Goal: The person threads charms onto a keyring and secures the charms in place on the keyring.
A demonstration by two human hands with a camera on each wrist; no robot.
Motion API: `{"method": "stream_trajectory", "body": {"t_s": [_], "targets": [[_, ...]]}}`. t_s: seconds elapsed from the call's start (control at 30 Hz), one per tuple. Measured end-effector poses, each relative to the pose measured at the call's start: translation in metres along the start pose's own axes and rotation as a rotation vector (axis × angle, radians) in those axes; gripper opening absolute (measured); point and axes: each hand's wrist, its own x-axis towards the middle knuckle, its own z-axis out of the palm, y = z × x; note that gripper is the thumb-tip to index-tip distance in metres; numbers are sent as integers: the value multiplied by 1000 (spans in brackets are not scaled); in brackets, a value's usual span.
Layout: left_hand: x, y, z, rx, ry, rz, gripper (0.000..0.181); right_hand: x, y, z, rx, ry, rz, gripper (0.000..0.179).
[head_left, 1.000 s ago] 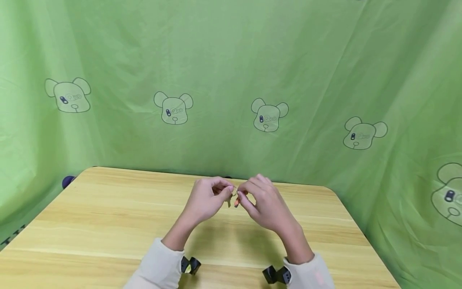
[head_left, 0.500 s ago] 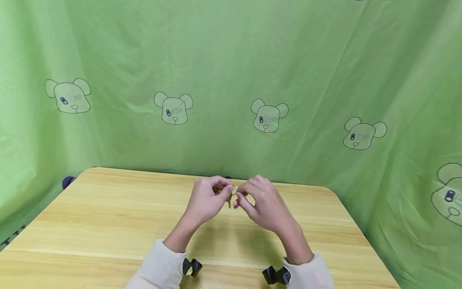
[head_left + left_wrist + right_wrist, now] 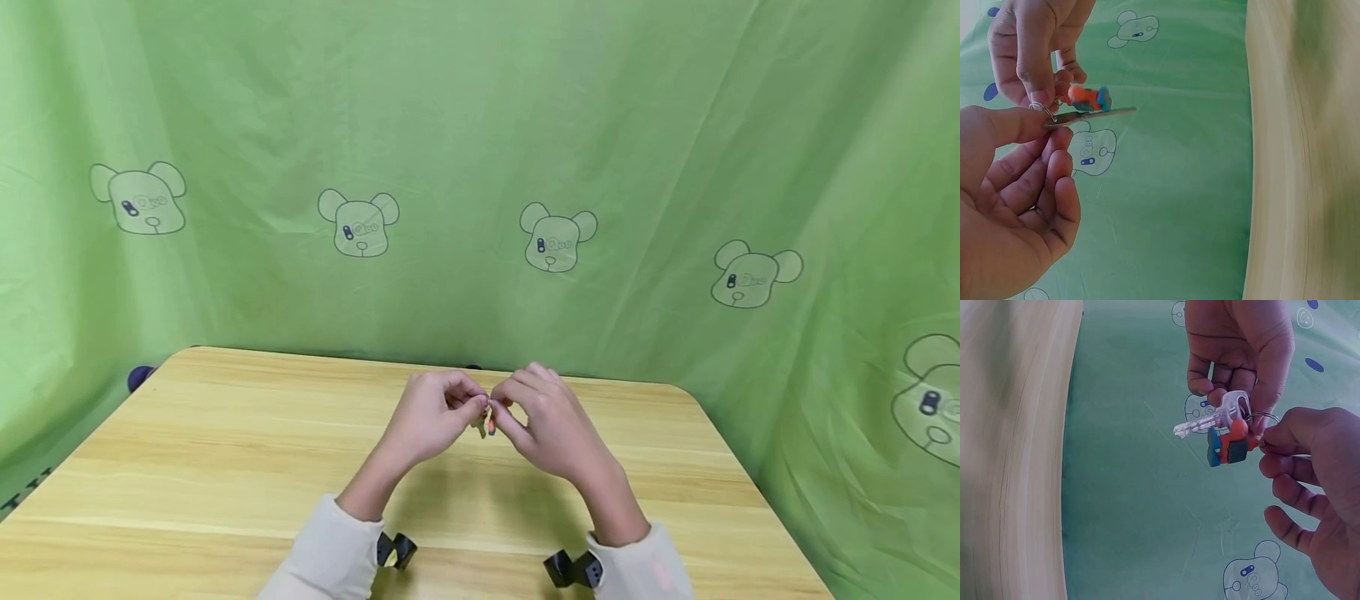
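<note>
Holds both hands close together in the air, above the far half of a wood-grained worktop [image 3: 225,467]. Pinches the head of a key [image 3: 1211,419] with the thumb and a fingertip of the left hand [image 3: 433,418], in a grip pressed together, with the other fingers curled beneath in the left wrist view. Pinches with the right hand [image 3: 553,423] too, thumb against forefinger, in a grip clamped at the small link of an orange charm [image 3: 1235,449] with blue ends and a dark panel. Runs from the head of the key into the right fingertips by way of a thin metal ring [image 3: 1265,414]; cannot tell, with the fingertips in the way, just how joined to the link. Hangs key and charm side by side between the hands, overlapping in the right wrist view; cannot tell whether touching.

Wears pale sleeves [image 3: 326,546] on both arms, with a black wrist device [image 3: 397,552] below each cuff. Backed beyond the worktop by a green curtain [image 3: 450,100], printed with outlined bear heads [image 3: 362,227].
</note>
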Motion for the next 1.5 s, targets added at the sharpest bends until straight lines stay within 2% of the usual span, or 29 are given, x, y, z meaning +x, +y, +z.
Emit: {"method": "stream_trajectory", "body": {"t_s": [0.53,0.7,0.93,1.03,1.5], "targets": [[0,-1,-5,7,49,1,8,1,-1,0,-12,-43,9,7],[1,-3,-4,19,4,-1,7,-1,0,0,-10,-55,21,8],[3,-4,-3,26,-63,41,3,-1,1,-1,-9,-56,24,6],[2,-3,-4,33,-87,41,5,-2,1,-2,-9,-58,26,7],[3,-5,-6,73,-110,66,6,-2,2,-1,-9,-74,17,6]]}}
